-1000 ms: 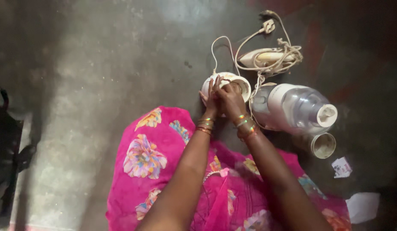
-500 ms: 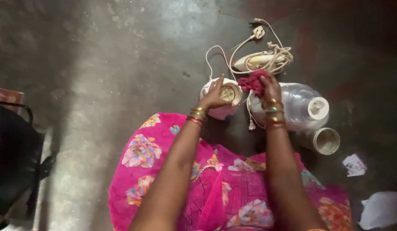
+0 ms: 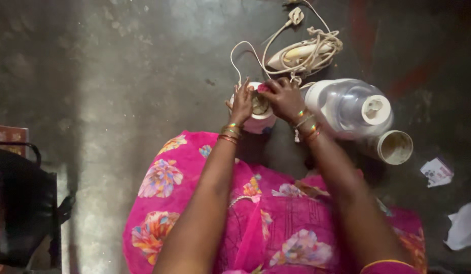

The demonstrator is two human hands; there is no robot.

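Down on the floor (image 3: 119, 76), the left hand (image 3: 242, 104) steadies a white mixer base (image 3: 256, 114), fingers spread against its rim. Right hand (image 3: 285, 99) grips a red cloth (image 3: 263, 88), pressing it into the top. Beside lie a clear jar (image 3: 349, 106), a cup (image 3: 395, 147) and white paper scraps (image 3: 437, 171).

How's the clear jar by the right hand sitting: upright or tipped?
Tipped. The clear jar lies on its side on the floor, white end cap facing sideways.
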